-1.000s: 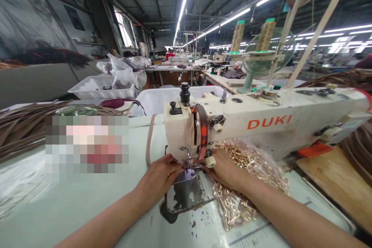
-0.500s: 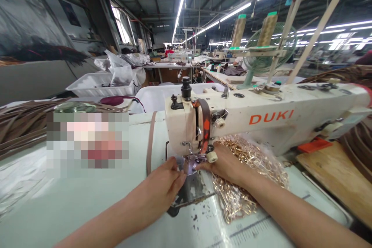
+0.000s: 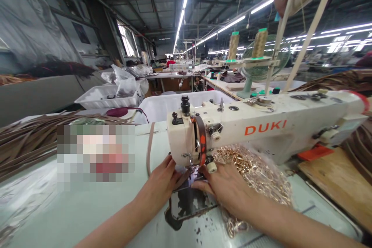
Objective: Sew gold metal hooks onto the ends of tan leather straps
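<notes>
At the head of a sewing machine (image 3: 226, 124), both hands work close to the lit needle area. My left hand (image 3: 162, 180) is closed left of the presser foot (image 3: 194, 169), its fingertips beside the machine head. A narrow brown strap (image 3: 150, 143) runs along the table down to this hand and seems pinched in it. My right hand (image 3: 225, 182) is closed too, thumb stretched toward the needle plate and fingertips partly hidden behind a white knob. Whatever it grips is too small to make out. A clear bag of gold-coloured metal clasps (image 3: 264, 174) lies against the right hand.
A pile of brown straps (image 3: 31, 135) lies at the left, beside a blurred-out patch. White plastic bins (image 3: 157, 104) stand behind the table. Thread cones (image 3: 259, 44) rise above the machine. A wooden board (image 3: 334, 178) and a red tray (image 3: 315, 152) are at the right.
The view has shifted slightly. My right hand has come lower over the needle plate, its back turned more toward me. My left hand has moved a little up and left, against the machine head.
</notes>
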Action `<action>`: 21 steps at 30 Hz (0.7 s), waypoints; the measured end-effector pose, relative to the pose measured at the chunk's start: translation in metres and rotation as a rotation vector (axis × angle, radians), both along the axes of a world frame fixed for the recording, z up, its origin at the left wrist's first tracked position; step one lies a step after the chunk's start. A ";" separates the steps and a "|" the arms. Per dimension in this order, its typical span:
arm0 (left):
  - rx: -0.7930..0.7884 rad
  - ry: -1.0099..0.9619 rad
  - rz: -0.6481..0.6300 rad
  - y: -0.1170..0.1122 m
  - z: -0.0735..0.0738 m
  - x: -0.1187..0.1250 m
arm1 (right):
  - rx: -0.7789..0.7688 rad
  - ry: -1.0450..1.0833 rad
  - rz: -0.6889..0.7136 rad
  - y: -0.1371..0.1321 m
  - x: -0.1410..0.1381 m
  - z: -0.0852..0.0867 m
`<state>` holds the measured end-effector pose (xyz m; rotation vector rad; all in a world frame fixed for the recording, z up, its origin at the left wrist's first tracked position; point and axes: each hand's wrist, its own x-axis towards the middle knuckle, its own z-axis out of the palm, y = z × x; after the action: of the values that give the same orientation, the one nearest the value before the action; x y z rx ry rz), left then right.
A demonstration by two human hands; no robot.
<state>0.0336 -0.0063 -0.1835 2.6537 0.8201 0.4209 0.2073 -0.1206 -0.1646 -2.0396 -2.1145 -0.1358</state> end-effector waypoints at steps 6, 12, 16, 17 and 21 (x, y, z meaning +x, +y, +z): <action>0.056 0.062 -0.101 0.006 -0.003 0.009 | 0.032 0.059 -0.079 -0.008 -0.029 -0.025; 0.089 0.072 -0.068 -0.003 -0.001 0.007 | -0.080 0.147 -0.263 -0.010 -0.046 -0.022; 0.072 0.062 -0.077 -0.011 -0.001 0.006 | -0.015 0.190 -0.252 -0.003 -0.051 -0.028; 0.065 0.060 -0.082 -0.012 -0.002 0.006 | 0.027 0.200 -0.226 -0.002 -0.051 -0.032; 0.039 0.044 -0.095 -0.012 -0.005 0.005 | 0.132 0.247 -0.159 0.000 -0.050 -0.041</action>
<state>0.0385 -0.0180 -0.1887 2.7339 0.7012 0.3588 0.1577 -0.1204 -0.2055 -2.0287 -1.7509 -0.0423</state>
